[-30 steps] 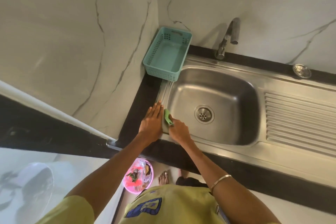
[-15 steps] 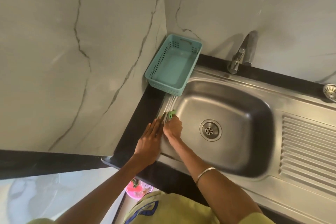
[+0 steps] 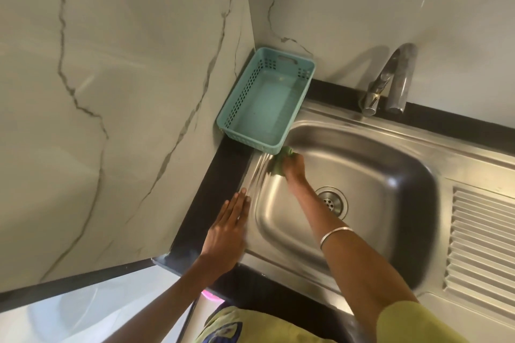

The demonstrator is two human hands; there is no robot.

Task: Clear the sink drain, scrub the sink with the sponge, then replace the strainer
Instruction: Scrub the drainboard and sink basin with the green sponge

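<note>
The steel sink fills the right half of the view, with its drain partly hidden behind my right forearm. My right hand grips a green sponge and presses it against the sink's left rim, close to the far left corner. Flat on the near left rim and the black counter edge lies my left hand, fingers straight. The strainer is not in view.
A teal plastic basket sits on the black counter in the far left corner, touching the sink rim. The tap stands behind the basin. A ribbed drainboard lies to the right. Marble walls close in left and behind.
My right hand has slid the sponge along the left rim away from me, up toward the basket. The left hand stays flat on the rim. The camera has shifted, and the strainer left the view.
</note>
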